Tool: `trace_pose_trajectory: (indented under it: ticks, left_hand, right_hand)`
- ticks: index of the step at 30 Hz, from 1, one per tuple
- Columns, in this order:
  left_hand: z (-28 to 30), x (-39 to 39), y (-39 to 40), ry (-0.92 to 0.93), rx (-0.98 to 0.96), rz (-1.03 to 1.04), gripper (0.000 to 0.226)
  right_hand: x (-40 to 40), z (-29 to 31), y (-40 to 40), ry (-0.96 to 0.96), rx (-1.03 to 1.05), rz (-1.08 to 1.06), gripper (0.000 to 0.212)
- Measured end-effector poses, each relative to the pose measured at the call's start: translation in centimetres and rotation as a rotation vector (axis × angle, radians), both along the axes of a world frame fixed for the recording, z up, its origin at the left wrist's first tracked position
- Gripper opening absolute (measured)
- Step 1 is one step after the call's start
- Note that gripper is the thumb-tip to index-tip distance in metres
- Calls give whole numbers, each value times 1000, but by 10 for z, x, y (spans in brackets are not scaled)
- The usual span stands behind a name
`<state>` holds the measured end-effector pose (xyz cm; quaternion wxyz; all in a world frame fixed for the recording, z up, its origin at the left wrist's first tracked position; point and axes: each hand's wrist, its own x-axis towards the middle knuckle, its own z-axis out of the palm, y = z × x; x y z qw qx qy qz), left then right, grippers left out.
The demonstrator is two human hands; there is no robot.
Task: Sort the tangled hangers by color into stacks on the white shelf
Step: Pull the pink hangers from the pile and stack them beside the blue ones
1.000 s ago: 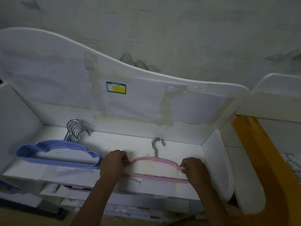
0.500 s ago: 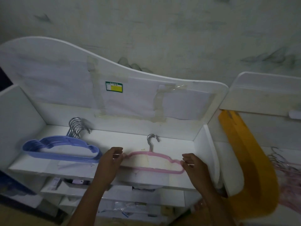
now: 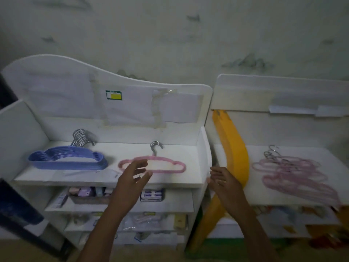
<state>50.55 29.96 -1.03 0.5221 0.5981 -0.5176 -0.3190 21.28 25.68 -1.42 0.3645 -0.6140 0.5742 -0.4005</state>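
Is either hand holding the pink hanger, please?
No, both the left hand and right hand hover open and empty, while the pink hanger lies on the shelf.

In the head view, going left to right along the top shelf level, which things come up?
Blue hanger stack → pink hanger lying alone → yellow curved board → tangled pile of pink hangers.

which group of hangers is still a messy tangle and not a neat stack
The pink pile on the right-hand surface, past the yellow post: its hangers lie crisscrossed. The blue stack is nested; the single pink hanger lies alone.
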Motion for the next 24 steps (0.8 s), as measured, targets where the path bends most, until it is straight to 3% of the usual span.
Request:
trace_pose_trajectory:
  ticks: [12, 24]
  left_hand:
    - [0, -147, 83, 20, 0, -202, 29]
    - [16, -271, 50, -13, 21, -364, 25]
  right_hand:
    - [-164, 7, 135, 15, 2, -199, 32]
    - [-273, 13, 162, -10, 25, -403, 30]
